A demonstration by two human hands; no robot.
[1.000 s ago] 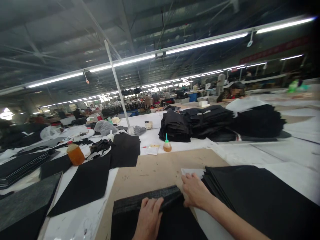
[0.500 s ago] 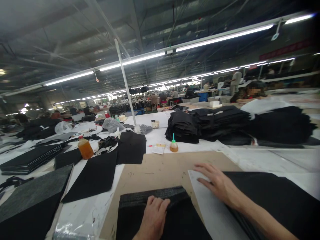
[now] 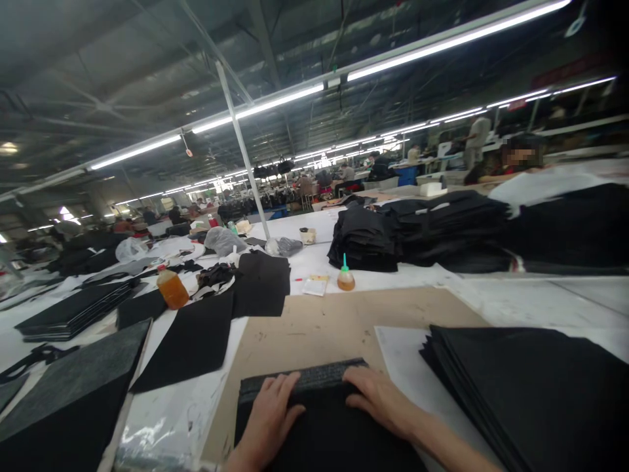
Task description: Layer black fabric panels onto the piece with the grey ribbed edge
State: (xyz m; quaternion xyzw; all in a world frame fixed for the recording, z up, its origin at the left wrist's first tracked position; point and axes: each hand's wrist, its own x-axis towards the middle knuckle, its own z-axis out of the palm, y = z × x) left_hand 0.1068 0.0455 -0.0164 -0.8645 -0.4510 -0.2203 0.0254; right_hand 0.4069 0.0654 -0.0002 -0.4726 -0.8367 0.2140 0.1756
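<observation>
A stack of black fabric pieces point(image 3: 324, 432) lies in front of me, with a greyish textured strip along its far edge. Resting on the left part of that edge is my left hand point(image 3: 272, 413), its fingers extended and its thumb spread to the side. On the right part lies my right hand point(image 3: 381, 400), fingertips at the strip and thumb apart from the fingers. Both hands touch the fabric from above. Right of them, a fanned stack of black pieces point(image 3: 531, 387) sits on a pale sheet point(image 3: 400, 351).
Brown board point(image 3: 304, 328) lies under the front stack. Beyond it stand a small green-tipped oil bottle point(image 3: 346, 280) and large piles of black fabric point(image 3: 442, 229). To the left are an amber bottle point(image 3: 173, 288) and black panels point(image 3: 191, 341). People work farther back.
My right hand has moved left and down from the pale sheet onto the front stack. My left hand has shifted left along the edge, its fingers less curled. The view has tilted slightly.
</observation>
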